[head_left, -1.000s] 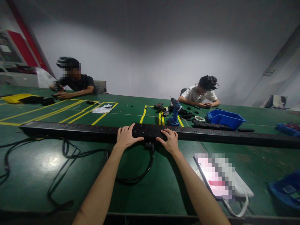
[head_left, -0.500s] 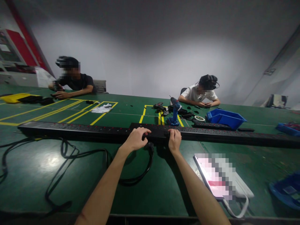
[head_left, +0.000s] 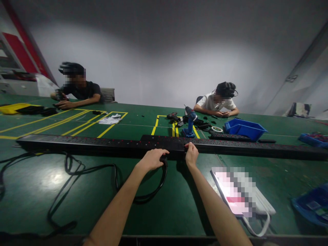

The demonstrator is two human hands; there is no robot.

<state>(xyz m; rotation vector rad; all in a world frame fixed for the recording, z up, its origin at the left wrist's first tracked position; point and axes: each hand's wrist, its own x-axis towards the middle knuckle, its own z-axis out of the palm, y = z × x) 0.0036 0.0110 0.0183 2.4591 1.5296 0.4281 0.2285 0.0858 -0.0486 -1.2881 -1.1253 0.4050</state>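
Note:
Two long black power strips lie overlapped across the table. The front power strip [head_left: 84,143] runs to the left and the rear power strip [head_left: 243,147] to the right. My left hand [head_left: 153,159] is closed at the front strip's near side, around the plug end of a black power cable [head_left: 164,174]; its fingers partly hide the plug. My right hand [head_left: 191,154] is closed on the right end of the front strip, thumb and fingertips pressed together there.
Behind the strips stands a blue cordless drill [head_left: 190,121], near a blue bin [head_left: 244,130] and a roll of tape [head_left: 217,129]. Loose cable [head_left: 69,164] loops at left. A phone [head_left: 228,191] lies at right. Two people [head_left: 82,90] sit across the green table.
My left hand has come down from the front strip's top to the cable plug at its near side. My right hand stays at the strip's end. The view has shifted slightly.

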